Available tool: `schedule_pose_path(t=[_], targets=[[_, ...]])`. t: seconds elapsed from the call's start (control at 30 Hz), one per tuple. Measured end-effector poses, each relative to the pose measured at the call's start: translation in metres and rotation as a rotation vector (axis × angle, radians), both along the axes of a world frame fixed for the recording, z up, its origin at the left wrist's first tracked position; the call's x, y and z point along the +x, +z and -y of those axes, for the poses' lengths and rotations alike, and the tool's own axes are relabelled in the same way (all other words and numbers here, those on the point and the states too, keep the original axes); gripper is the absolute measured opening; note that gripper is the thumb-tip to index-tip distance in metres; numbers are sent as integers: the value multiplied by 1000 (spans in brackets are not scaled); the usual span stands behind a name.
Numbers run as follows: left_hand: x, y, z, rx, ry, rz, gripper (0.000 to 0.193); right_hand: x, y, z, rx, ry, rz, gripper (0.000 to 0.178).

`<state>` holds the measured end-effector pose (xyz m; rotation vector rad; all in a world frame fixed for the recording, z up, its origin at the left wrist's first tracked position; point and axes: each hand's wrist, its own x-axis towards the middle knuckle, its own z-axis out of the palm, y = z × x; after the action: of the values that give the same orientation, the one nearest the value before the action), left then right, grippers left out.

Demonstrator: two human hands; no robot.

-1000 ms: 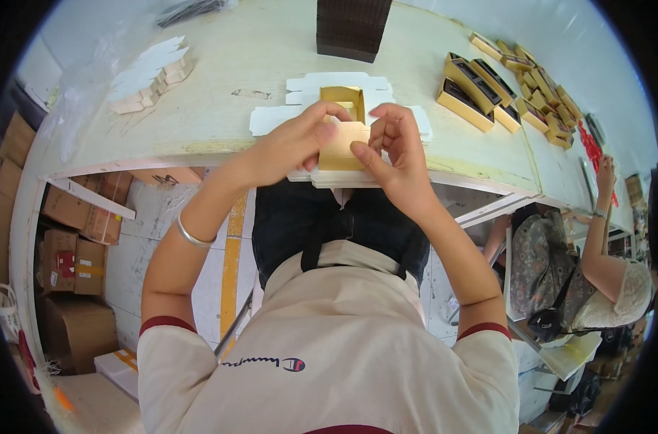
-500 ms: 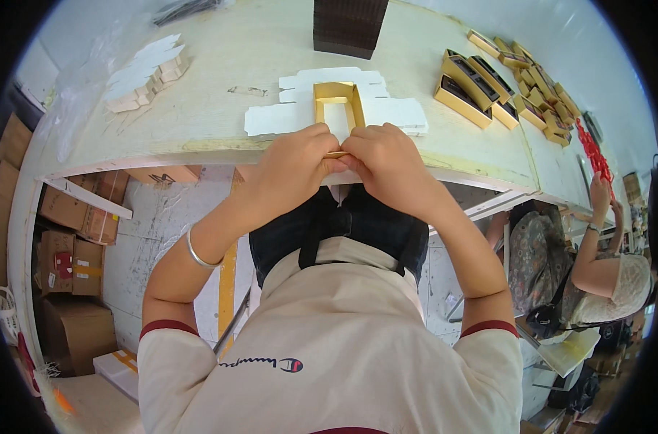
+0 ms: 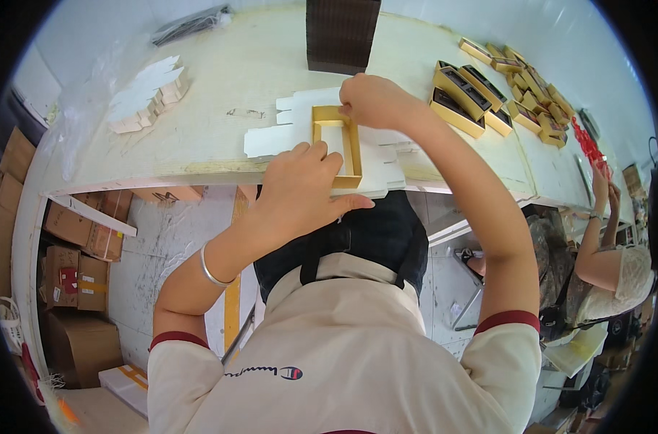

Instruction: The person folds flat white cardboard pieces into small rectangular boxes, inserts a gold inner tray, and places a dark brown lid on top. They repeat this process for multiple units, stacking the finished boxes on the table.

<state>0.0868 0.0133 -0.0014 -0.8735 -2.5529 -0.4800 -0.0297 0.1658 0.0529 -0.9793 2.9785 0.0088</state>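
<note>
A rectangular gold cardboard box, open-topped with a pale bottom, lies on a pile of flat white card blanks at the table's near edge. My left hand holds the box's near left side, fingers bent against its wall. Its thumb stretches along the edge of the blanks below. With fingers closed, my right hand grips the far right corner of the box. The fingertips on the far side are partly hidden behind the hand.
Behind stands a tall dark stack. Gold boxes with dark inserts are grouped at the right. Folded white cartons lie at the left. Cardboard boxes sit under the table. Another person handles red strips at the far right.
My right hand has moved from the near edge to the far right corner of the gold box. My left hand has shifted to its near left side. The box and blanks sit closer to me.
</note>
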Motion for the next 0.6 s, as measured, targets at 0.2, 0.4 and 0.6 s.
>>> schedule_pose_path(t=[0.2,0.4,0.6], targets=[[-2,5,-9,5,58,-25,38,-7,-10,-5,55,47,-120,23],[-9,25,34,203,-12,279,60,-11,35,-23,-121,-235,308,39],[-29,3,48,341,-24,405,71,-115,48,-47,-447,158,-931,28]])
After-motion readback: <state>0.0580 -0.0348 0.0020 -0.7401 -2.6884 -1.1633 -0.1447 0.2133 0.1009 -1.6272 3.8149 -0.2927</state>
